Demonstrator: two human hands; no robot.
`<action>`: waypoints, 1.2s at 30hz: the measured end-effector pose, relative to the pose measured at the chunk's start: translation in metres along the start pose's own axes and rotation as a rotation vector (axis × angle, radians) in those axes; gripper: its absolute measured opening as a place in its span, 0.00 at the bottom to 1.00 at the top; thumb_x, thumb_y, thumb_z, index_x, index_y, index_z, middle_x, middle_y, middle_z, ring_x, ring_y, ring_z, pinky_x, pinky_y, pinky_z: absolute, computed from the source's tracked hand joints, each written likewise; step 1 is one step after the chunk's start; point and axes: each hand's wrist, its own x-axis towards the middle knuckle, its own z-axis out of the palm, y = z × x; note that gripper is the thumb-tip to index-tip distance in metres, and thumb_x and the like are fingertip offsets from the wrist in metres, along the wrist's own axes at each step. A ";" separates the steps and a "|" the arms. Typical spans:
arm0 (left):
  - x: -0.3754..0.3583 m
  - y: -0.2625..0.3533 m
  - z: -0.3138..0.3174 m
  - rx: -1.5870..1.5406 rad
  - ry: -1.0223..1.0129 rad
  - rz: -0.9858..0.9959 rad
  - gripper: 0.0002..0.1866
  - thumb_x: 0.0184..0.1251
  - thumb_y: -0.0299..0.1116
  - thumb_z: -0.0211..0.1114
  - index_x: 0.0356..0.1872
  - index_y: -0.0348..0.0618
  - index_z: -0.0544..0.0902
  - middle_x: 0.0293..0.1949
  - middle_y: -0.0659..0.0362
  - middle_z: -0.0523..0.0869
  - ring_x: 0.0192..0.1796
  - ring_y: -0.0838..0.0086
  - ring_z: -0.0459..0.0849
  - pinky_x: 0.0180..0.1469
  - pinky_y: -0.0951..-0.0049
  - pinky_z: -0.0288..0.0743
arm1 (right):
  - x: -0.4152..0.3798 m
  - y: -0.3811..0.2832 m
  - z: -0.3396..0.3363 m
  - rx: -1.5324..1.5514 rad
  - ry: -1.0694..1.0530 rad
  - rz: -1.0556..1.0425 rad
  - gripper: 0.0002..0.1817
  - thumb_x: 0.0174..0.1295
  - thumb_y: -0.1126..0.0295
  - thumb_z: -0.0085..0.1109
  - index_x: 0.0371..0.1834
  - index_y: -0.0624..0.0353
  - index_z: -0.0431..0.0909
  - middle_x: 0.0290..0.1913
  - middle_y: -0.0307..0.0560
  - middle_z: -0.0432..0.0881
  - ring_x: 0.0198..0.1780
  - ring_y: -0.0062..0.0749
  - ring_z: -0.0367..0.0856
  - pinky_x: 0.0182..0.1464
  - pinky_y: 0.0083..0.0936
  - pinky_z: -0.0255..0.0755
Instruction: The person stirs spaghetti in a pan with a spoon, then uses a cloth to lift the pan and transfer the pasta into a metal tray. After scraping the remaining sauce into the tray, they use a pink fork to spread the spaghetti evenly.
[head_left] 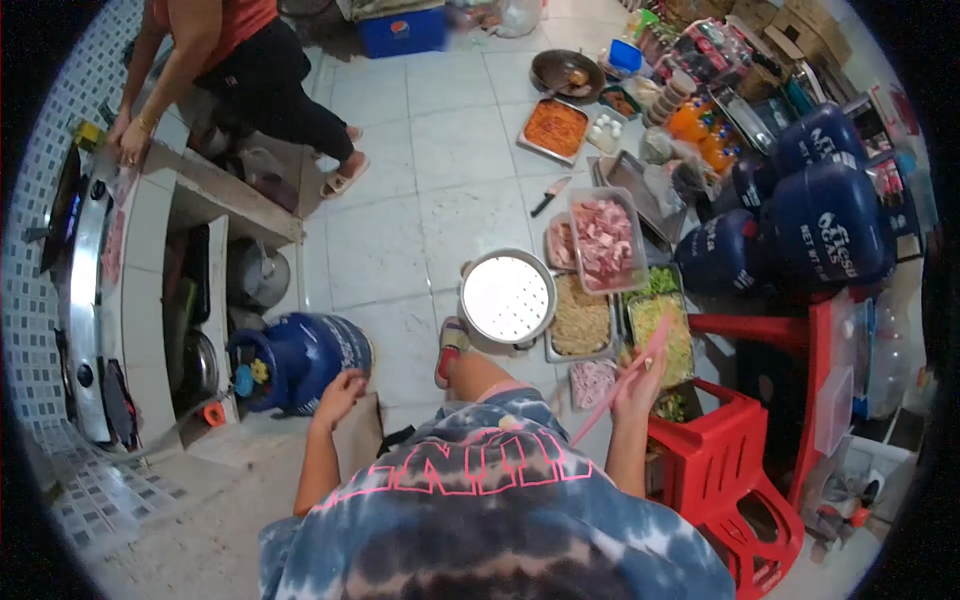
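Observation:
My right hand [637, 388] is closed round a long pink strip-like thing [615, 390], above the trays at the right. My left hand [346, 394] hangs with its fingers loosely curled and apart beside a blue gas cylinder [318, 360], holding nothing. On the floor ahead stands a round pot with a perforated white insert [507, 298]. Right of it are a tub of raw meat [606, 240], a tray of pale chopped food [583, 316], a tray of shredded greens [662, 328] and a bag of sliced pink-white food [592, 384].
Another person [240, 70] stands at the stove counter [150, 225] at the upper left. A knife [550, 196], an orange food tray [555, 129] and a wok [567, 74] lie farther ahead. Blue gas cylinders [825, 225] and a red chair [715, 460] are at the right.

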 end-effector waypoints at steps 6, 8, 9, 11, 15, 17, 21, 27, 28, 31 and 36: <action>0.032 -0.072 -0.062 -0.328 0.183 -0.136 0.04 0.56 0.31 0.50 0.30 0.45 0.71 0.17 0.60 0.73 0.21 0.78 0.72 0.22 0.80 0.65 | -0.015 0.094 0.061 -0.318 -0.015 0.195 0.21 0.52 0.72 0.44 0.51 0.50 0.56 0.25 0.38 0.69 0.16 0.20 0.64 0.14 0.15 0.61; 0.036 -0.087 -0.073 -0.377 0.240 -0.273 0.04 0.56 0.30 0.49 0.30 0.44 0.71 0.18 0.60 0.74 0.21 0.78 0.72 0.22 0.79 0.66 | -0.046 0.091 0.110 -0.296 0.000 0.359 0.21 0.52 0.74 0.43 0.51 0.51 0.56 0.25 0.39 0.69 0.16 0.19 0.65 0.13 0.16 0.61; 0.043 -0.095 -0.078 -0.405 0.259 -0.294 0.04 0.56 0.30 0.49 0.30 0.44 0.71 0.19 0.60 0.74 0.21 0.78 0.72 0.23 0.79 0.66 | -0.055 0.088 0.136 -0.293 -0.026 0.463 0.21 0.52 0.74 0.42 0.51 0.50 0.56 0.25 0.39 0.69 0.16 0.19 0.64 0.12 0.17 0.60; 0.058 -0.100 -0.090 -0.486 0.294 -0.281 0.04 0.56 0.30 0.49 0.29 0.43 0.71 0.20 0.59 0.74 0.22 0.77 0.72 0.23 0.78 0.66 | -0.052 0.094 0.164 -0.311 -0.148 0.655 0.21 0.52 0.75 0.42 0.51 0.50 0.56 0.25 0.40 0.69 0.15 0.19 0.64 0.11 0.17 0.60; 0.110 -0.098 -0.102 -0.655 0.344 -0.152 0.04 0.56 0.29 0.49 0.29 0.42 0.72 0.22 0.59 0.75 0.23 0.76 0.72 0.24 0.77 0.67 | -0.022 0.097 0.230 -0.508 -0.528 0.614 0.21 0.54 0.74 0.41 0.53 0.51 0.56 0.26 0.39 0.68 0.14 0.18 0.62 0.12 0.15 0.59; 0.128 -0.072 -0.115 -0.595 0.312 -0.227 0.05 0.56 0.29 0.48 0.31 0.41 0.71 0.23 0.58 0.75 0.23 0.76 0.72 0.25 0.77 0.67 | 0.008 0.108 0.261 -0.654 -0.578 0.423 0.21 0.55 0.74 0.38 0.54 0.53 0.55 0.27 0.38 0.69 0.15 0.17 0.61 0.13 0.14 0.58; 0.167 -0.011 -0.142 -0.447 0.209 -0.324 0.08 0.57 0.30 0.46 0.36 0.41 0.70 0.25 0.57 0.75 0.24 0.76 0.72 0.25 0.77 0.67 | 0.074 0.138 0.303 -0.697 -0.424 0.360 0.23 0.53 0.74 0.40 0.55 0.53 0.55 0.27 0.39 0.70 0.18 0.17 0.63 0.15 0.14 0.60; 0.257 0.058 -0.205 -0.191 0.036 -0.395 0.13 0.58 0.31 0.43 0.43 0.40 0.68 0.28 0.56 0.75 0.25 0.75 0.71 0.26 0.76 0.67 | 0.125 0.175 0.309 -0.871 -0.140 0.438 0.16 0.54 0.70 0.39 0.48 0.53 0.60 0.25 0.40 0.69 0.16 0.18 0.62 0.13 0.14 0.58; 0.273 0.073 -0.217 -0.123 0.000 -0.394 0.14 0.58 0.32 0.43 0.44 0.40 0.68 0.28 0.56 0.75 0.26 0.75 0.71 0.26 0.76 0.67 | 0.130 0.183 0.298 -0.843 -0.102 0.466 0.14 0.55 0.68 0.39 0.46 0.53 0.60 0.25 0.40 0.69 0.16 0.18 0.61 0.13 0.14 0.58; 0.326 0.145 -0.248 0.141 -0.134 -0.338 0.16 0.59 0.32 0.41 0.47 0.40 0.67 0.30 0.55 0.75 0.26 0.75 0.71 0.27 0.76 0.67 | 0.137 0.201 0.281 -0.743 0.003 0.533 0.10 0.57 0.65 0.39 0.40 0.52 0.62 0.24 0.39 0.68 0.16 0.19 0.61 0.13 0.15 0.57; 0.455 0.283 -0.230 0.014 -0.088 -0.034 0.17 0.59 0.45 0.46 0.32 0.41 0.73 0.20 0.64 0.70 0.22 0.77 0.69 0.24 0.78 0.64 | 0.130 0.204 0.263 -0.622 0.195 0.570 0.15 0.57 0.66 0.39 0.48 0.55 0.60 0.25 0.41 0.70 0.17 0.19 0.62 0.13 0.15 0.57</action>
